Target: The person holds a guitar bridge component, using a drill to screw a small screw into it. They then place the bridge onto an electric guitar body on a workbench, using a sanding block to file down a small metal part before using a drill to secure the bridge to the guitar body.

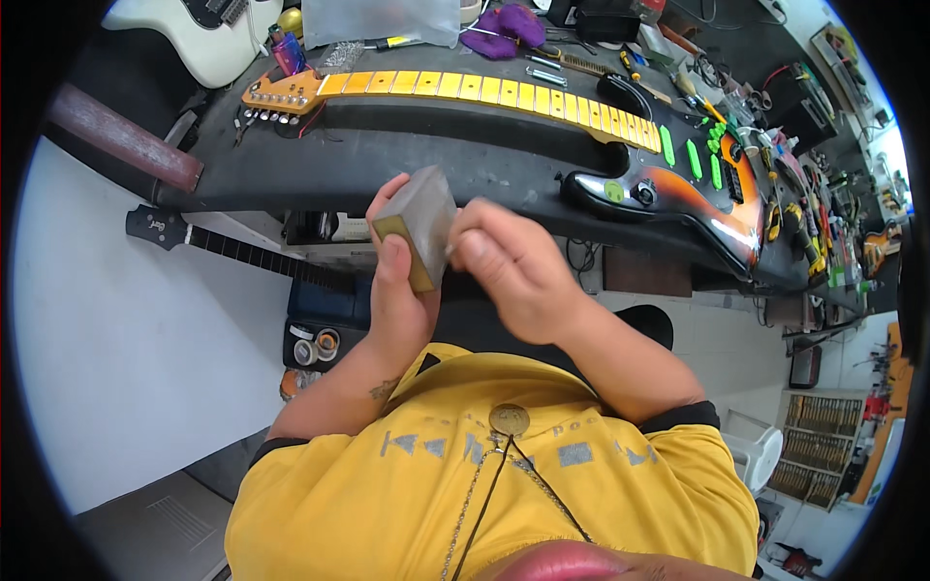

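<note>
In front of my chest, my left hand [395, 290] grips a thick rectangular block [426, 208], its broad face grey and its narrow side olive-yellow. The thumb presses on the olive side and fingers wrap the far edge. My right hand [518, 271] is closed in a pinch against the block's grey face, slightly blurred. Whatever its fingertips hold is too small to make out. Beyond both hands, an electric guitar [673, 201] with a sunburst body and a maple neck [455, 88] lies across the dark bench, without strings along its fretboard.
The padded bench edge [378, 179] runs just beyond my hands. Purple cloth [504, 31], a white guitar body [208, 44] and green pieces [693, 158] lie on the bench, with many hand tools [804, 232] at right. A dark guitar neck [262, 259] leans at left, near tape rolls [315, 347].
</note>
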Available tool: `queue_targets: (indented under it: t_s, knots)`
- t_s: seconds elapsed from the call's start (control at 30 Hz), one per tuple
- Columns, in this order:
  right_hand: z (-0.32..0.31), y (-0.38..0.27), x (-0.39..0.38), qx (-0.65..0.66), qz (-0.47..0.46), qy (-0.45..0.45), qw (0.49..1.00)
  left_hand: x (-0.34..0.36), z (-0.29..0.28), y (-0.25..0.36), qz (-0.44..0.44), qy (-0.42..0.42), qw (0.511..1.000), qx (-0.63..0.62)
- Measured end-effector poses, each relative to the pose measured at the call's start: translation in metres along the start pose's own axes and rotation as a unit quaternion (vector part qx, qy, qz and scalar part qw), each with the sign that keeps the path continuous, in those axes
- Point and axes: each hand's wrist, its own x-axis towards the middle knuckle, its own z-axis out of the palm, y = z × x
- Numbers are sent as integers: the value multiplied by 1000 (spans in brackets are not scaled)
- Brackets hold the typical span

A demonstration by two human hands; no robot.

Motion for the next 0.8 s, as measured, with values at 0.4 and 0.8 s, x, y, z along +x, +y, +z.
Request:
queue_targets:
  t_s: [0.4, 0.8]
  knots:
    - [7, 18, 2, -251, -205, 108, 940, 0, 4, 9, 42, -24, 999, -20]
    - [-5, 11, 6, -341, -197, 95, 914, -4, 8, -1, 31, -18, 999, 11]
